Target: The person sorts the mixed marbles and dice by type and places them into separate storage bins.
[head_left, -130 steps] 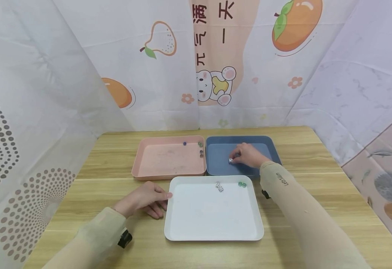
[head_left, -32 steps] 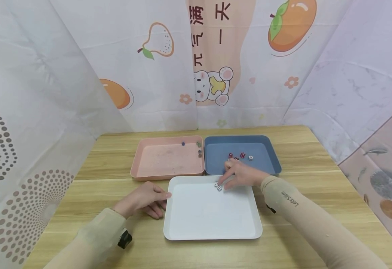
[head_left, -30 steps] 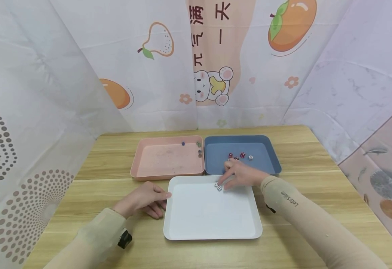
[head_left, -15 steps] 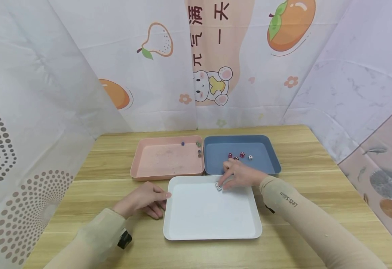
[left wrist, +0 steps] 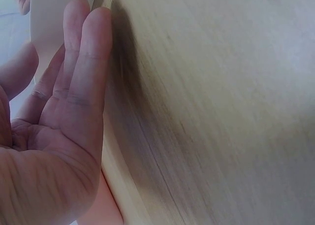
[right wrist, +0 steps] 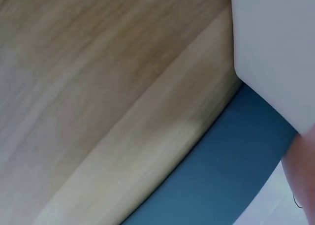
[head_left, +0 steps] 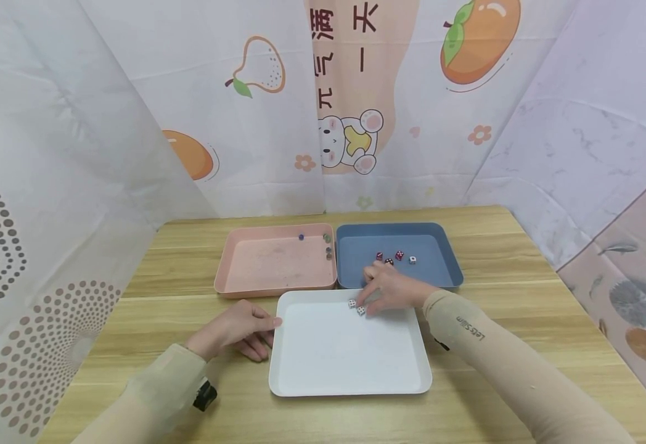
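My right hand (head_left: 392, 290) reaches over the far rim of the white tray (head_left: 351, 364), index finger and thumb extended down at two white dice (head_left: 361, 311). The index fingertip is right at the left die (head_left: 352, 303); the other die lies between index finger and thumb, with no firm pinch visible. My left hand (head_left: 240, 330) rests beside the tray's left wall. Its thumb (left wrist: 22, 70) touches the rim, and its other fingers (left wrist: 91, 62) lie fairly straight along the outside. The right wrist view shows mostly table, with the blue tray's wall and none of the fingertips.
Behind stand a pink tray (head_left: 278, 265) and a blue tray (head_left: 434, 243), side by side. Several small marbles, including a blue one (head_left: 301, 237), lie in the pink tray. The blue tray holds red dice (head_left: 399, 254) and a white die (head_left: 413, 260). All stand on a wooden table (head_left: 511, 296).
My right hand came from the blue tray to the white tray, where it now hides two green marbles' spot. The left white die has just shifted left, apart from the other. My left hand stays put.
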Available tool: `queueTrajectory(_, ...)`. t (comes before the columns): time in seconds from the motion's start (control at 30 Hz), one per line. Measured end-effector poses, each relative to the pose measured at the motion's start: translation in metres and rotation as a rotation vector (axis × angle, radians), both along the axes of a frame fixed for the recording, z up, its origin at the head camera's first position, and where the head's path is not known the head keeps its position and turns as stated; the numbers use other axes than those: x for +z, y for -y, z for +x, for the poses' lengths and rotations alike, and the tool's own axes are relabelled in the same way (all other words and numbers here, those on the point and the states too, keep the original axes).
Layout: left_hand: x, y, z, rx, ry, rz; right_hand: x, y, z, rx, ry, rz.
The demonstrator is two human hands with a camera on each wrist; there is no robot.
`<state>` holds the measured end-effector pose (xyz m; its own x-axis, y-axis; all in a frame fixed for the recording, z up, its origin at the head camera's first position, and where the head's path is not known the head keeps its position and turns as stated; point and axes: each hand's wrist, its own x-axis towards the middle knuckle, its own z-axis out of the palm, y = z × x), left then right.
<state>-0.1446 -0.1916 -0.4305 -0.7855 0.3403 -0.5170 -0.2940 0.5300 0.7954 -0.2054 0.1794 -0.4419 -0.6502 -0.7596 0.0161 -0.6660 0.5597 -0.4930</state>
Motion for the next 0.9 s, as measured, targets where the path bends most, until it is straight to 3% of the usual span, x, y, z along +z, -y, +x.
queueTrajectory(0.43, 0.0002, 0.0007, -0.0006, 0.005, 0.003, 0.010, -0.0104, 0.0011, -0.0037, -0.005, -0.114, 0.018)
queueTrajectory(0.73, 0.0006, 0.0005, 0.0003, 0.005, 0.001, 0.009, -0.0094, -0.0002, -0.0031, -0.013, -0.082, -0.015)
queueTrajectory(0.9, 0.0004, 0.0003, 0.0007, 0.005, 0.004, 0.013, -0.0036, -0.0039, -0.0012, -0.028, -0.006, -0.096)
